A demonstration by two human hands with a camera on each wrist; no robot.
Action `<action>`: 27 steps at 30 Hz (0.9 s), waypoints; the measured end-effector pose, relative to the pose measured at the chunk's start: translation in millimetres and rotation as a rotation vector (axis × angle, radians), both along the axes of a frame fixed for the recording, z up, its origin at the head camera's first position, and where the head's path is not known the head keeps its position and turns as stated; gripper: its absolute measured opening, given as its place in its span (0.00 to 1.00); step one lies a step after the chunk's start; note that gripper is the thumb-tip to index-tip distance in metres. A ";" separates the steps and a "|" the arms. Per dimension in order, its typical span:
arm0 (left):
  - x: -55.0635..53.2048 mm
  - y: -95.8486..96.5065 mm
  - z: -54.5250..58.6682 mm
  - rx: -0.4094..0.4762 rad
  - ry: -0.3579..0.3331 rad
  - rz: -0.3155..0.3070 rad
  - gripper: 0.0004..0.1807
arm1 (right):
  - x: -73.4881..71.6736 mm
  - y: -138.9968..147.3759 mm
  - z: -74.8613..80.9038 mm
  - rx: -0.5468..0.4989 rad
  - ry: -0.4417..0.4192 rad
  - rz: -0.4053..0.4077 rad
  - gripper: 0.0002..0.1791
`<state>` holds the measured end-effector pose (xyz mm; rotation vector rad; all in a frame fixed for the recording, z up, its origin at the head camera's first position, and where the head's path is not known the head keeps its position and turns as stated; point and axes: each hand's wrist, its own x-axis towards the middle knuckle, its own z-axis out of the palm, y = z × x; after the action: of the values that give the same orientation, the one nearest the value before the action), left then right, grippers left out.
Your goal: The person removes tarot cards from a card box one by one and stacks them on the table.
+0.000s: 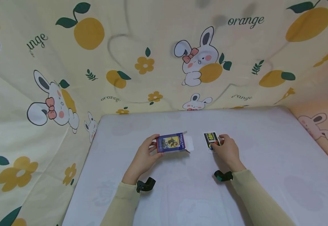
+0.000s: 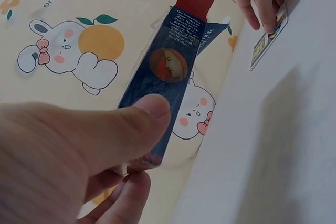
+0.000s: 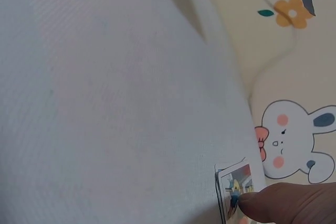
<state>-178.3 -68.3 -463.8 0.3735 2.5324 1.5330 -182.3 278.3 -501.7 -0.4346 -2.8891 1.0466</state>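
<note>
My left hand grips a small blue card box by its left end, with the box raised over the table. The box's right end has its flaps spread; a red flap stands out at that end in the left wrist view. To the right of the box, my right hand pinches a small stack of picture cards at its right side. The thumb lies across the top card's printed face in the right wrist view. More than one card edge shows at the stack's corner.
A white-covered table lies under both hands. Behind and beside it hangs a cream cloth printed with rabbits, oranges and flowers. A black wrist camera sits on the left wrist, another camera on the right.
</note>
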 end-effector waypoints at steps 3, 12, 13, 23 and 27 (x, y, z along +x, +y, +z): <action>-0.1 -0.4 0.0 -0.001 -0.002 -0.002 0.42 | 0.2 0.0 -1.3 -0.004 0.003 0.000 0.33; 0.1 -1.2 -0.1 0.008 0.010 -0.008 0.42 | -0.8 -0.8 -2.0 -0.003 0.011 0.003 0.32; 0.1 -1.2 -0.1 0.007 0.009 -0.006 0.42 | -1.0 -1.0 -2.0 -0.002 0.012 0.003 0.32; 0.5 -1.4 -0.8 0.006 0.017 -0.008 0.42 | 2.7 -2.4 4.8 -0.045 0.002 -0.008 0.34; 0.0 -1.5 -1.3 0.014 0.018 -0.010 0.41 | 4.8 -7.3 11.6 -0.084 0.048 -0.005 0.35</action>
<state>-178.3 -69.8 -465.1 0.4027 2.5304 1.5519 -177.5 271.0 -490.0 -0.4141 -2.8092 1.1643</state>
